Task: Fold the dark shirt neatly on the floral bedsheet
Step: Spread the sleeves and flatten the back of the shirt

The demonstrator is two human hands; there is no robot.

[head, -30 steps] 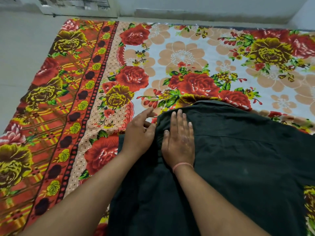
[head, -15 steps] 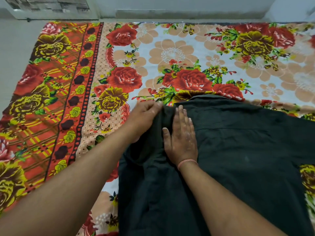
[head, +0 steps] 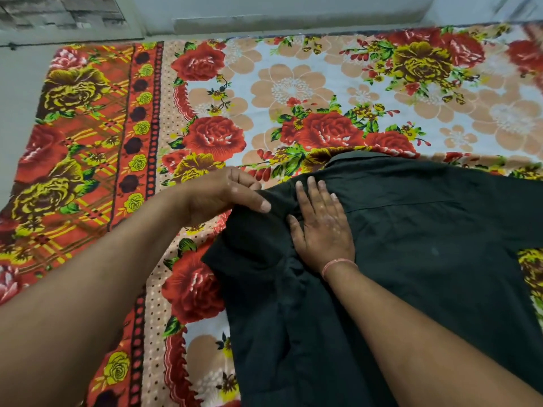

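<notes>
Left hand (head: 226,195), open a second ago, now pinches the shoulder edge of the dark shirt (head: 426,259). Right hand (head: 323,230) stays flat, pressing it onto the floral bedsheet (head: 88,142). Side fold judged begun.

No legible text, label, brand, number or sign found. The dark shirt (head: 411,259) shows plain cloth with no readable tag. The floral bedsheet (head: 293,89) bears a flower print only, no lettering.
</notes>
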